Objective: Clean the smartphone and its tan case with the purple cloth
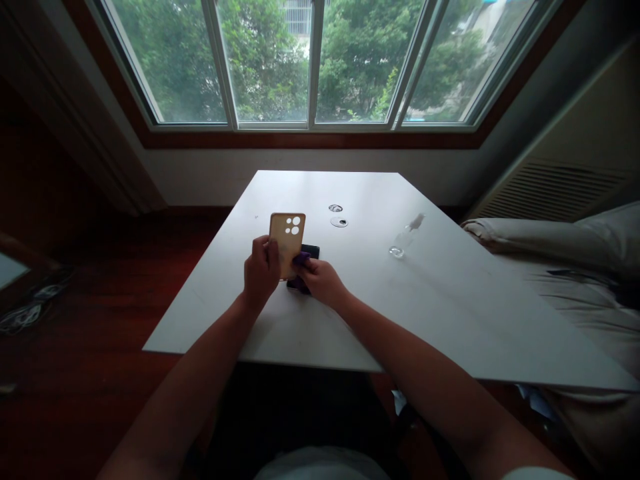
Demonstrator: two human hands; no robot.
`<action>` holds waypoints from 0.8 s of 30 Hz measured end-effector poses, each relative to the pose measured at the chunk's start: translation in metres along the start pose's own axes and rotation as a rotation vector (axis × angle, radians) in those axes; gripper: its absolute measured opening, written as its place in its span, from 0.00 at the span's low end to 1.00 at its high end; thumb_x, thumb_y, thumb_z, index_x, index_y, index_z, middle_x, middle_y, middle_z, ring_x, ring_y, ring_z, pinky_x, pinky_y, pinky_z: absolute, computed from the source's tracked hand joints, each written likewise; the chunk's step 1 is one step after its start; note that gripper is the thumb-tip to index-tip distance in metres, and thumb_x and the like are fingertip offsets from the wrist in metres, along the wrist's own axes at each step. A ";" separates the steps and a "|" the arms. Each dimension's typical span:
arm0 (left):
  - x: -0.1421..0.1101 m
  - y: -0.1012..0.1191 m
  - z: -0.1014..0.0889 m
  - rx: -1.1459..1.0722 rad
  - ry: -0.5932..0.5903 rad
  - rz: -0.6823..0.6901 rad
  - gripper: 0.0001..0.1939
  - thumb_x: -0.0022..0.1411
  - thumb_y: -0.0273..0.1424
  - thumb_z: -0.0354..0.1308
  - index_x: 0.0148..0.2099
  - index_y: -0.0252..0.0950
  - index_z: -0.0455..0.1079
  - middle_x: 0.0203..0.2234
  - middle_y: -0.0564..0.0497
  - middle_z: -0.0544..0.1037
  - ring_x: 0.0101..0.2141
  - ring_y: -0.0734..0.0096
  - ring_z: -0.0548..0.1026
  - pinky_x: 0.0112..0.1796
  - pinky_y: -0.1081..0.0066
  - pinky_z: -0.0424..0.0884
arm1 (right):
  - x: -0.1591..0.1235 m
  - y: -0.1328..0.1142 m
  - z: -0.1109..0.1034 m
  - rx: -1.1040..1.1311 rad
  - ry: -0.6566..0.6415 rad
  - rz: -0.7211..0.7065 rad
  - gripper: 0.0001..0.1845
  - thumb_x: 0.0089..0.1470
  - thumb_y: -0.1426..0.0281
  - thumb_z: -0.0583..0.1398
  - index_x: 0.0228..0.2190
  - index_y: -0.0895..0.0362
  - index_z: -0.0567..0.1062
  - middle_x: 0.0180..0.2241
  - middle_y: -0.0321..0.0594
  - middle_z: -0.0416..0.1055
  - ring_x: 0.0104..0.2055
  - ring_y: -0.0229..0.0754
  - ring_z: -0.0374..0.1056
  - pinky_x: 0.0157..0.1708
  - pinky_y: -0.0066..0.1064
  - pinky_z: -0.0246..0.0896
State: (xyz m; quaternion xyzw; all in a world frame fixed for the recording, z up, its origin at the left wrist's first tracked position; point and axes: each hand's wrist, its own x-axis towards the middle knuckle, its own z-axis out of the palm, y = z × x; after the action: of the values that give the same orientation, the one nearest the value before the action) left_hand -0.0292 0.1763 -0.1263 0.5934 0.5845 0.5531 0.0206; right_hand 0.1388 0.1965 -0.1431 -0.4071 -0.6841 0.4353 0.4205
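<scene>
My left hand (pixel 261 270) is closed on the left edge of a yellowish phone case (pixel 286 233), held upright above the table. Several camera holes show near the case's top right. In my right hand (pixel 323 280) a dark purple cloth (pixel 301 259) is pinched, and it touches the case's lower right side. Behind that hand a dark phone (pixel 314 251) lies on the table, mostly covered by the case, the cloth and my fingers.
A clear spray bottle (pixel 405 239) lies on the white table (pixel 370 313), right of my hands. Two small round pieces (pixel 339 222) are farther back. A window (pixel 310 67) faces me, and a couch (pixel 575 247) stands on the right. Cables (pixel 33 310) lie on the floor at left.
</scene>
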 end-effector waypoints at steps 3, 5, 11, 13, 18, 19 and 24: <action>0.000 0.001 -0.001 -0.067 -0.069 0.004 0.14 0.74 0.43 0.50 0.53 0.39 0.64 0.34 0.49 0.82 0.26 0.70 0.76 0.27 0.73 0.66 | 0.002 -0.003 -0.006 0.015 0.124 -0.067 0.18 0.58 0.54 0.62 0.32 0.56 0.81 0.31 0.38 0.77 0.33 0.43 0.69 0.33 0.31 0.63; -0.001 0.002 -0.001 -0.071 -0.133 0.040 0.13 0.72 0.43 0.52 0.50 0.39 0.65 0.31 0.51 0.81 0.23 0.73 0.73 0.26 0.74 0.65 | 0.003 -0.004 -0.011 0.066 0.213 -0.071 0.18 0.57 0.54 0.63 0.34 0.55 0.82 0.33 0.38 0.79 0.36 0.46 0.71 0.37 0.33 0.64; -0.005 0.000 -0.003 -0.080 -0.368 0.176 0.14 0.70 0.43 0.55 0.36 0.38 0.66 0.21 0.56 0.70 0.21 0.76 0.65 0.25 0.74 0.60 | 0.007 -0.007 -0.018 0.235 0.323 -0.076 0.20 0.54 0.51 0.65 0.37 0.56 0.82 0.36 0.39 0.79 0.38 0.47 0.71 0.38 0.34 0.66; -0.005 -0.001 -0.004 -0.109 -0.398 0.218 0.14 0.69 0.42 0.56 0.36 0.38 0.66 0.20 0.57 0.68 0.20 0.77 0.61 0.24 0.74 0.58 | 0.008 -0.006 -0.017 0.271 0.326 -0.079 0.20 0.54 0.52 0.65 0.36 0.56 0.82 0.35 0.39 0.79 0.37 0.46 0.71 0.37 0.34 0.66; -0.003 0.001 -0.009 -0.159 -0.420 0.307 0.10 0.68 0.39 0.58 0.43 0.37 0.70 0.21 0.57 0.70 0.21 0.78 0.64 0.25 0.75 0.60 | 0.010 -0.005 -0.016 0.318 0.321 -0.071 0.20 0.54 0.51 0.66 0.35 0.56 0.81 0.32 0.38 0.77 0.34 0.43 0.68 0.35 0.32 0.64; -0.003 0.001 -0.009 -0.171 -0.430 0.322 0.11 0.68 0.39 0.59 0.46 0.37 0.70 0.23 0.56 0.72 0.22 0.78 0.66 0.26 0.76 0.61 | 0.010 -0.005 -0.016 0.323 0.320 -0.066 0.20 0.54 0.51 0.66 0.35 0.56 0.81 0.32 0.38 0.77 0.34 0.42 0.68 0.34 0.32 0.64; -0.002 -0.002 -0.009 -0.226 -0.440 0.356 0.22 0.66 0.41 0.63 0.58 0.39 0.66 0.31 0.54 0.78 0.23 0.78 0.71 0.27 0.76 0.67 | 0.009 -0.006 -0.016 0.346 0.316 -0.021 0.22 0.53 0.49 0.65 0.37 0.55 0.80 0.33 0.38 0.77 0.36 0.44 0.69 0.36 0.33 0.65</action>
State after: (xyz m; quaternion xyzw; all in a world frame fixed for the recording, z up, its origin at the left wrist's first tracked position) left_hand -0.0363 0.1698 -0.1251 0.7861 0.3875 0.4675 0.1153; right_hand 0.1495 0.2076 -0.1313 -0.3847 -0.5292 0.4726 0.5904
